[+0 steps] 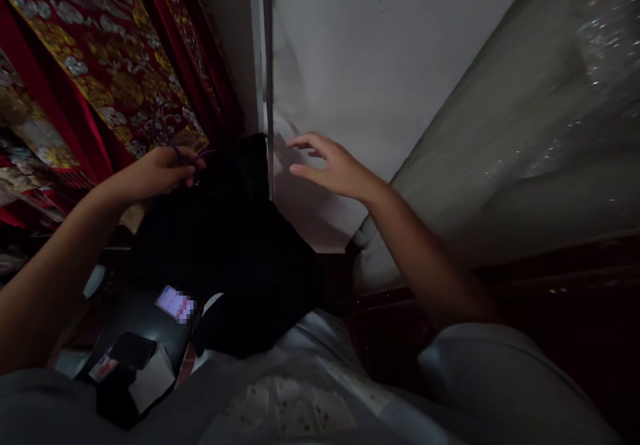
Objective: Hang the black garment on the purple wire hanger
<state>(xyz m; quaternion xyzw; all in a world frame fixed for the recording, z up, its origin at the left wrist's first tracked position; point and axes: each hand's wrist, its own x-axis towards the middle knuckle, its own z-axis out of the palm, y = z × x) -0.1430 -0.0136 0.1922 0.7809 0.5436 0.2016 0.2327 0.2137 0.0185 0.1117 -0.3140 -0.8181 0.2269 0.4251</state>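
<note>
My left hand (pixel 167 170) is closed, its fingers pinched together over the far left part of a black cloth (pixel 230 251). A thin, dark purple cord-like strand (pixel 207 153) runs across those fingers and sticks out past them. The black cloth spreads over my lap, too dark to show its folds. To the right, my right hand (pixel 333 168) hovers apart from the cloth, thumb and fingers spread, nothing between them. Behind it is a pale wall or panel (pixel 375 65).
Red cloth embroidered in gold and silver (pixel 115 78) hangs at the upper left. A lit phone (pixel 175 303) lies on a dark surface (pixel 123 305), near a dark flat object (pixel 133 350) and a pale folded piece (pixel 153 379). At right stands a large plastic-wrapped bulk (pixel 500 151).
</note>
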